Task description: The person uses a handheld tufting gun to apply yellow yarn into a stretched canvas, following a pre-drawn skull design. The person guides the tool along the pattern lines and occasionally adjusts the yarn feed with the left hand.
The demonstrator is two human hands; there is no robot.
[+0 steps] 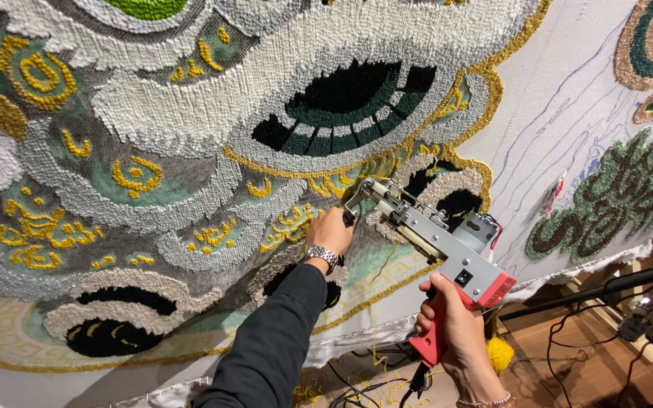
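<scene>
The tufting gun [436, 242] presses its needle end against the tufted rug [190, 151]. Right hand [451, 321] grips the red rear handle; left hand [330, 230] clasps the front handle. Judged rigid and front-heavy: support both handles.

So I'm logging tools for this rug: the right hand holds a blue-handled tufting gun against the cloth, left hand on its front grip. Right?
Not quite: the tufting gun has a red handle, not blue, as the head view shows. The right hand holds that handle and the left hand grips the front.
</scene>
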